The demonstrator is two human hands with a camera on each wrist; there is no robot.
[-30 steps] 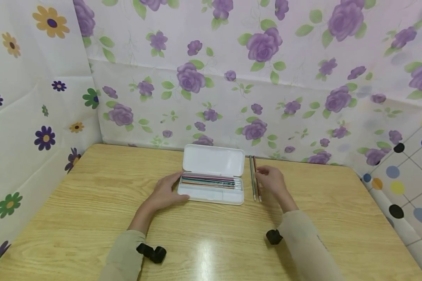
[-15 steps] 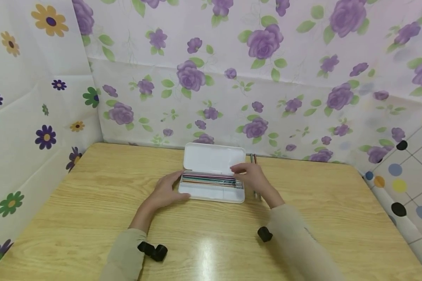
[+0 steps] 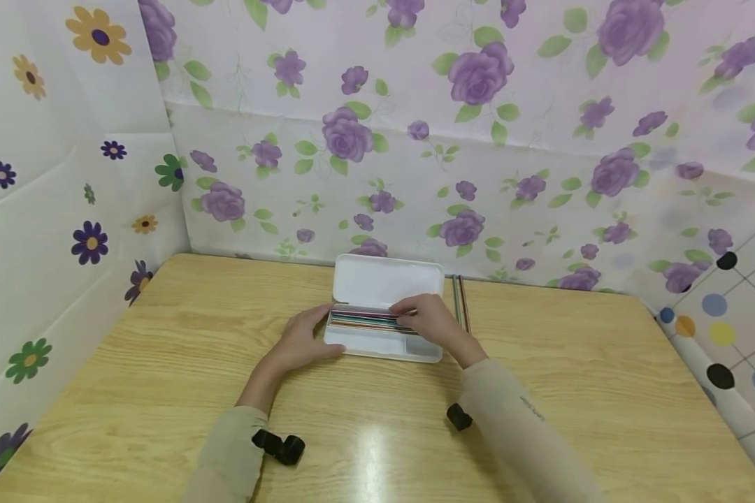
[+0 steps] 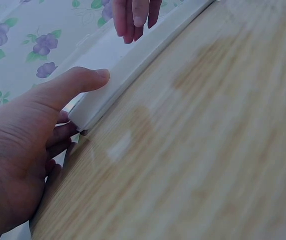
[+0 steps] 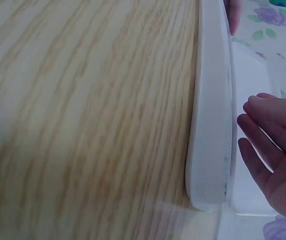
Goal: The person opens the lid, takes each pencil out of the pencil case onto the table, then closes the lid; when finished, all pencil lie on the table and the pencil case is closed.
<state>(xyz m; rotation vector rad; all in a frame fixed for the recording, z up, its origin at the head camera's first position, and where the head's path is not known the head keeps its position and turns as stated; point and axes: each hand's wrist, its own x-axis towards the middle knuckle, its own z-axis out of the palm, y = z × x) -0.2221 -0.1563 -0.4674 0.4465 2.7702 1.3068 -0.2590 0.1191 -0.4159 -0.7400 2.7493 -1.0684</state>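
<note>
A white pencil case (image 3: 371,343) lies with its lid (image 3: 384,279) raised at the back. Several coloured pencils (image 3: 361,321) lie lengthwise in its rear part. My left hand (image 3: 298,342) holds the case's left end, the thumb over the front rim and the fingers round the end, as the left wrist view shows. My right hand (image 3: 435,320) is over the pencils' right half, hiding their eraser ends. In the right wrist view, its fingers (image 5: 258,132) are loosely bent above the case with nothing seen between them; contact with the pencils is unclear.
Two pencils, one greenish (image 3: 457,297) and one red (image 3: 465,305), lie side by side just right of the case. The wooden table (image 3: 365,419) meets a flowered cloth wall (image 3: 264,202) close behind the lid.
My right hand has left the red pencil beside the case and moved left, over the pencils inside. The two loose pencils stay on the table. My left hand keeps its hold.
</note>
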